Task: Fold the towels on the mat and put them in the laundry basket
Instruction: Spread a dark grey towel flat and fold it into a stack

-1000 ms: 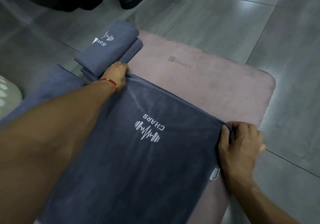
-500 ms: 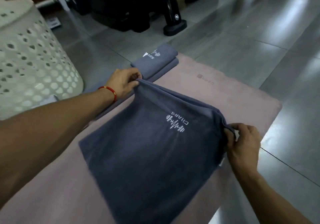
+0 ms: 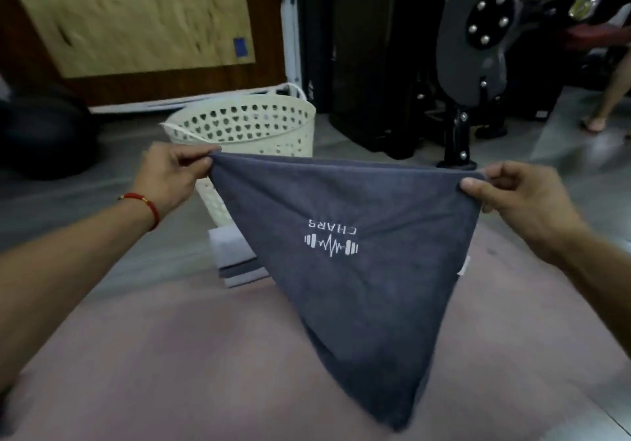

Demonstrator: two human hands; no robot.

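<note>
The left hand (image 3: 170,177) and right hand (image 3: 519,198) are each pinching 1 top corner of the grey towel (image 3: 345,269), which is hanging over the mat (image 3: 170,355), the laundry basket (image 3: 246,122) sitting beyond, nearer the left hand.

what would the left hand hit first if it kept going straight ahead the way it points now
Probably the laundry basket: the left hand, pinching the towel corner, points toward its near rim, though depth is unclear.

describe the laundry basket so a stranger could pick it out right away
Look beyond the pink mat, on the grey floor before the wooden wall. The cream plastic laundry basket stands behind the held grey towel. Only it has heart-shaped holes and thin loop handles.
</note>
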